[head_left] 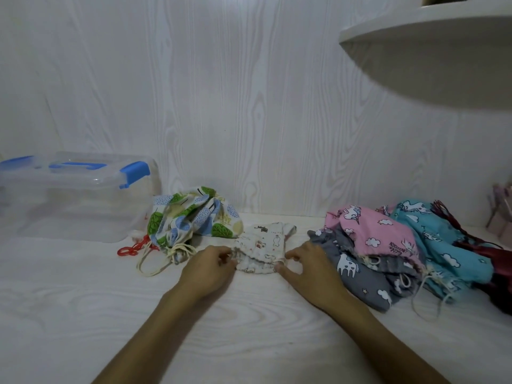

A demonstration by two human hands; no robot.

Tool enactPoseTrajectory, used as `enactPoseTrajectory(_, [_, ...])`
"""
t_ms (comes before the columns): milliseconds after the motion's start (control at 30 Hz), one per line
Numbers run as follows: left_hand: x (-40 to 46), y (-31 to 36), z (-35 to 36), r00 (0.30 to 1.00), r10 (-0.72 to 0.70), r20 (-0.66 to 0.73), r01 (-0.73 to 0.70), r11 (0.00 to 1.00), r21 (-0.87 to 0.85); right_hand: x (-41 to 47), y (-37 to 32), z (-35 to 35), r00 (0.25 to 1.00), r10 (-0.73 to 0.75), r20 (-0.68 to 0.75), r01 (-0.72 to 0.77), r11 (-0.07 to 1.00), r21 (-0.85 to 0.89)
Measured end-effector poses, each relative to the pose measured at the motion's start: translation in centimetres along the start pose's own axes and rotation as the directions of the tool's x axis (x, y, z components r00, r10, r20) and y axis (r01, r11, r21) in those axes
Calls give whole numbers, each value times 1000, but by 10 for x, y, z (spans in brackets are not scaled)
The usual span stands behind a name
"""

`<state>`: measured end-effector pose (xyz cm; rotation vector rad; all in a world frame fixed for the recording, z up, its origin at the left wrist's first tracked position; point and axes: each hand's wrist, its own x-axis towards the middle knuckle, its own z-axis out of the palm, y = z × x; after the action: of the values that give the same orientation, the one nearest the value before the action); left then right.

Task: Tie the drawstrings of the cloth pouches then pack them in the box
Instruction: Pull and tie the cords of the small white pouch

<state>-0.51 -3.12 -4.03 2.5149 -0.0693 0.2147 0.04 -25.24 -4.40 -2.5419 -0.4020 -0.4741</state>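
A small white printed pouch (263, 246) lies on the table in the middle, its gathered mouth toward me. My left hand (212, 268) pinches the left end of that mouth. My right hand (307, 263) pinches the right end, fingers curled at the hem. The drawstrings of this pouch are hidden by my fingers. A leaf-patterned pouch (191, 217) with cream drawstrings sits to the left. A clear plastic box (72, 198) with blue latches and handle stands closed at the far left.
At the right lies a pile of pouches: pink unicorn (371, 228), grey unicorn (357, 275), teal (440, 239) and a dark red one (496, 261). A red cord (133, 248) lies by the box. A white rounded shelf (432, 51) overhangs the upper right.
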Motion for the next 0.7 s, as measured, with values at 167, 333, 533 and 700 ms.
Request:
enactPoseTrajectory(167, [0, -2, -3, 999, 32, 8, -30, 980, -196, -3, -2, -9, 999, 20, -50, -21, 1000, -18])
enactPoseTrajectory(333, [-7, 3, -10, 993, 50, -104, -71, 976, -205, 0, 2, -24, 991, 86, -104, -83, 996, 33])
enactPoseTrajectory(533, [-12, 6, -30, 989, 73, -132, -112, 940, -322, 4, -1, -44, 972, 230, 49, -220, 815, 536])
enactPoseTrajectory(700, [-9, -2, -31, 989, 43, -139, -76, 966, -247, 7, 1, -58, 916, 333, 226, -378, 522, 764])
